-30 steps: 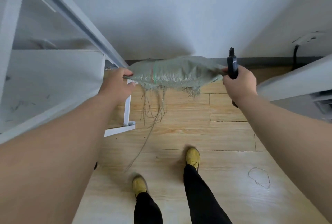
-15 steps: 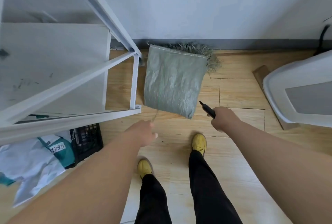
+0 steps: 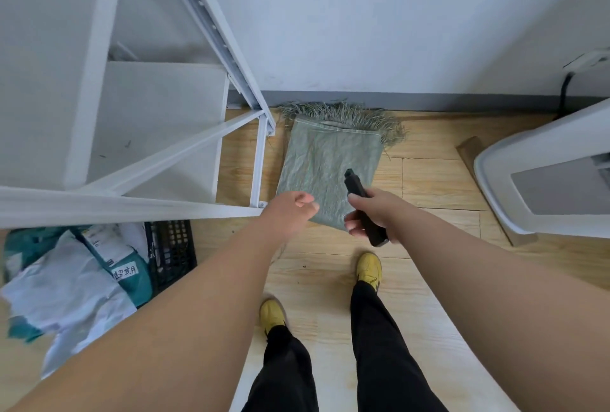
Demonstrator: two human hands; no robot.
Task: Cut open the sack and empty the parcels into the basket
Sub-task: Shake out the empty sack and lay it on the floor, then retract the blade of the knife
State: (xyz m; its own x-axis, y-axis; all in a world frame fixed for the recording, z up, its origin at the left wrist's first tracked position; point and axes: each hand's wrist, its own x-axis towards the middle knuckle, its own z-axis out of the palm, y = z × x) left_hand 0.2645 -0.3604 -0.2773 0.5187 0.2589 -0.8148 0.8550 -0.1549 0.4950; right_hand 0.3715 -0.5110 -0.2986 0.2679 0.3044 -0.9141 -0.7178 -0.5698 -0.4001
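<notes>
On the wooden floor [image 3: 439, 183] by the grey skirting, the sack [image 3: 325, 164] lies flat and limp, its frayed open end [image 3: 343, 116] toward the wall and its closed end toward the person. It sits just beside the foot of the white rack [image 3: 260, 160], touching nothing else that can be seen.

Over the sack's near edge, the left hand [image 3: 290, 213] hangs with fingers loosely curled and thumb near the fingertips; its grip holds nothing. To its right, the right hand [image 3: 373, 213] has its grip wrapped round a black cutter [image 3: 363, 210], which points up and away over the sack's lower right corner. Whether a blade is out cannot be told. The two hands are near each other but apart.

Down at the lower left, under the rack's bottom rail, the black basket [image 3: 171, 253] stands on the floor with its latticed wall showing. Parcels [image 3: 72, 292] in white and teal wrapping fill it and spill over its near side; one teal parcel carries a white label [image 3: 124, 273] with handwriting. This corner is somewhat blurred.

At the right edge a white bin [image 3: 501, 190] leans into view, with a brown wooden strip [image 3: 468, 154] on the floor below it. A black cable [image 3: 565, 91] runs up the wall behind it. The person's legs in black trousers [image 3: 379, 345] and yellow shoes [image 3: 369, 268] stand below the hands, well short of the sack.
</notes>
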